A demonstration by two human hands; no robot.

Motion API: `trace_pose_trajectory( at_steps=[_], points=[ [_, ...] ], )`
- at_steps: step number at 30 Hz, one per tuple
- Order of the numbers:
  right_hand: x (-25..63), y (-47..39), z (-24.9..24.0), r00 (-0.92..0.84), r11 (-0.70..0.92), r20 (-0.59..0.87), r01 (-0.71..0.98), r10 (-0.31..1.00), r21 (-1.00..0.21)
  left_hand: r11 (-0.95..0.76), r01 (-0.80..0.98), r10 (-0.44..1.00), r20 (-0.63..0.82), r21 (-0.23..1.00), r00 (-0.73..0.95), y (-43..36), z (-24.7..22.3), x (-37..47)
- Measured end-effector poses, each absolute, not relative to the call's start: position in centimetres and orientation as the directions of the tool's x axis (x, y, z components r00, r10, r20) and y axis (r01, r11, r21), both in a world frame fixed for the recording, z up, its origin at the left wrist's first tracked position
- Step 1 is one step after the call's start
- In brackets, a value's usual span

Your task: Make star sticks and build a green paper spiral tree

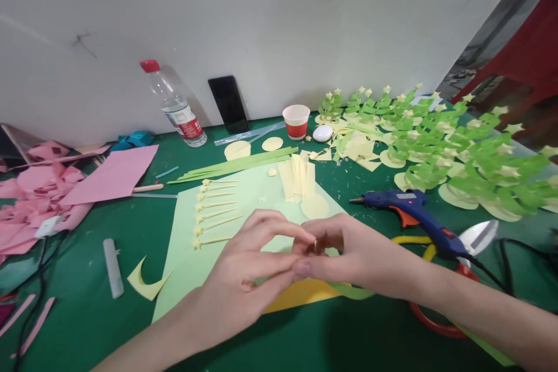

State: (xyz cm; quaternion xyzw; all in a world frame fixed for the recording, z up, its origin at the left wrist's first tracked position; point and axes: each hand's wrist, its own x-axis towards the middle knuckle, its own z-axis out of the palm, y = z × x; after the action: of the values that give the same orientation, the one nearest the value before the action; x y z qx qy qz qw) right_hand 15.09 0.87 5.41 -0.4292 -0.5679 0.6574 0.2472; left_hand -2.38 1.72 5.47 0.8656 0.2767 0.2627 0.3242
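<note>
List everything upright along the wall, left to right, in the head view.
Bottle with a red cap, leaning phone, paper cup, green paper plants.

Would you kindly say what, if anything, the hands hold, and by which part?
It cannot be told: the left hand and right hand meet at the fingertips, hiding anything between them.

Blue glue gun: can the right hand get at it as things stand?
Likely yes: the blue glue gun lies near the right hand with nothing covering it, though that hand is busy, its fingers meeting the left hand.
</note>
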Motion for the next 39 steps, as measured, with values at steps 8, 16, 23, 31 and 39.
trace_pose_trajectory(
  at_steps=[8,16,23,31,39],
  points=[
    [14.7,0.5,5.2,-0.554,-0.274,-0.302,0.136,0.776,-0.952,-0.496,0.283,0.773,0.269,0.821,0.574,1.4,4.6,-2.5],
    [14.0,-0.1,4.3,-0.484,-0.259,-0.236,0.02,0.843,-0.966,-0.366,0.315,0.828,0.151,0.876,0.541,1.5,4.9,-2.1],
    [13.9,0.1,4.0,-0.469,-0.314,-0.283,0.012,0.836,-0.949,-0.469,0.349,0.822,0.256,0.811,0.509,1.5,4.6,-2.0],
    [14.8,0.8,4.7,-0.516,-0.362,-0.354,0.088,0.78,-0.928,-0.585,0.322,0.683,0.238,0.744,0.69,1.8,5.3,-2.4],
    [13.8,-0.3,3.8,-0.375,0.066,-0.041,0.269,0.926,-0.961,-0.451,0.303,0.795,0.224,0.839,0.563,1.7,4.3,-2.5]
  ],
)
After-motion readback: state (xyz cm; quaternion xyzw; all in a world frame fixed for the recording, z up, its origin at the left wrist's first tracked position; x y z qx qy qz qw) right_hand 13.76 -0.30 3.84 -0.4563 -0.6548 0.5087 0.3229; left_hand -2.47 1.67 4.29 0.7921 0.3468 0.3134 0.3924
